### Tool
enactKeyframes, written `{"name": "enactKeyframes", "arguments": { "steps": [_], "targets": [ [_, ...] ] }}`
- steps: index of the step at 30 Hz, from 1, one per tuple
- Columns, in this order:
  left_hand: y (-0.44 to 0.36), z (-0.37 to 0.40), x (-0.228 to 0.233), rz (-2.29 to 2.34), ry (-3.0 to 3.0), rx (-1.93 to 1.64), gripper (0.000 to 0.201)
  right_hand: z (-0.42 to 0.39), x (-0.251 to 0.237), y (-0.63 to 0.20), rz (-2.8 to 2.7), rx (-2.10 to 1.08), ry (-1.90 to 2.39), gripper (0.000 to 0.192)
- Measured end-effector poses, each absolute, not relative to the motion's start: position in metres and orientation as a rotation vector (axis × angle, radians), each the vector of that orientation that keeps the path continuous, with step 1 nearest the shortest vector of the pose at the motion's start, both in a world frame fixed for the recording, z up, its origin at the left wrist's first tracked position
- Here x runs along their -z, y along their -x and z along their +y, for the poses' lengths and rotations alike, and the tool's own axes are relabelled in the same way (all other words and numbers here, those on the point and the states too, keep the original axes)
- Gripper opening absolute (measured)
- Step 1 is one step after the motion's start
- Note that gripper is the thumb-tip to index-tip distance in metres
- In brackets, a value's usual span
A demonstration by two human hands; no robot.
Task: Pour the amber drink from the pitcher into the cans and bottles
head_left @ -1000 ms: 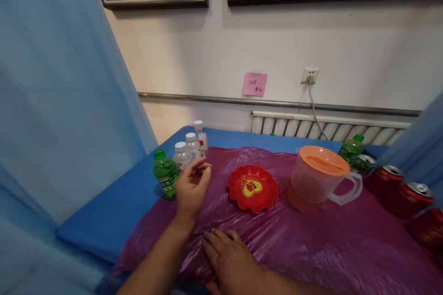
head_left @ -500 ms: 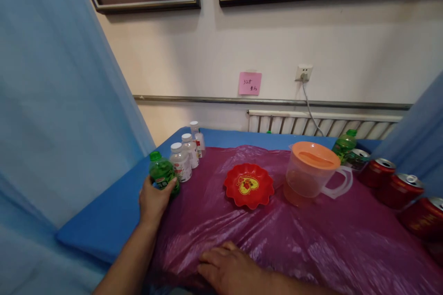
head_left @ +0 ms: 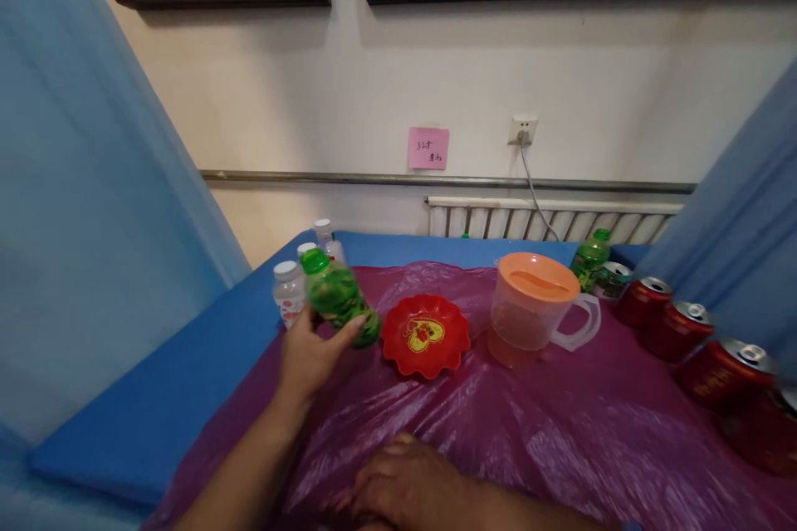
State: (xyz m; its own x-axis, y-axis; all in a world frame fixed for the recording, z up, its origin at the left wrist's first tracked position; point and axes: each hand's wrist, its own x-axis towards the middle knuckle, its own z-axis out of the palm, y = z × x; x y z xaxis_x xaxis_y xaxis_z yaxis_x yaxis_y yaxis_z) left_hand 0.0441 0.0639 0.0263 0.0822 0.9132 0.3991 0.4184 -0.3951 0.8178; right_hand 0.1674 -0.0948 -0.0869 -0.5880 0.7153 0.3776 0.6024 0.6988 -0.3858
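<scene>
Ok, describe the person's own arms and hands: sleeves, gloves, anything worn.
Both arms are bare as far as the picture shows. The left hand has no glove, ring or watch, and no sleeve shows on its forearm. The right hand is also ungloved; a small dark-blue edge shows near its wrist at the frame's bottom, too little to identify.

Pink wall note (head_left: pixel 428 148): handwritten "32", rest illegible.
</scene>
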Motion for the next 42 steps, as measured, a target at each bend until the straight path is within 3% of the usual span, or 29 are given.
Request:
{"name": "enactKeyframes", "arguments": {
  "steps": [6,14,19,25,31,42],
  "targets": [
    [-0.121,0.076,-0.021,1.046,-1.970,-1.268,0.066,-0.133,0.059,-0.223,-1.896,0.008,1.155,0.021],
    [-0.132,0.092,0.017,0.943,-2.235,-1.176,0.058,-0.184,0.043,-0.339,-1.090,0.355,1.495,0.022],
    [-0.128,0.091,0.024,0.923,-2.255,-1.044,0.064,-0.161,0.041,-0.396,-0.619,0.157,1.542,0.047],
    [-0.129,0.088,0.029,0.907,-2.202,-0.972,0.063,-0.129,0.041,-0.414,-0.637,-0.139,1.441,0.045],
    [-0.130,0.090,0.038,0.849,-2.235,-0.951,0.060,-0.106,0.030,-0.412,-0.532,-0.230,1.262,0.052],
    [-0.125,0.093,0.044,0.738,-2.224,-1.069,0.059,-0.089,-0.054,-0.440,-0.747,-0.225,1.378,0.049]
  ]
}}
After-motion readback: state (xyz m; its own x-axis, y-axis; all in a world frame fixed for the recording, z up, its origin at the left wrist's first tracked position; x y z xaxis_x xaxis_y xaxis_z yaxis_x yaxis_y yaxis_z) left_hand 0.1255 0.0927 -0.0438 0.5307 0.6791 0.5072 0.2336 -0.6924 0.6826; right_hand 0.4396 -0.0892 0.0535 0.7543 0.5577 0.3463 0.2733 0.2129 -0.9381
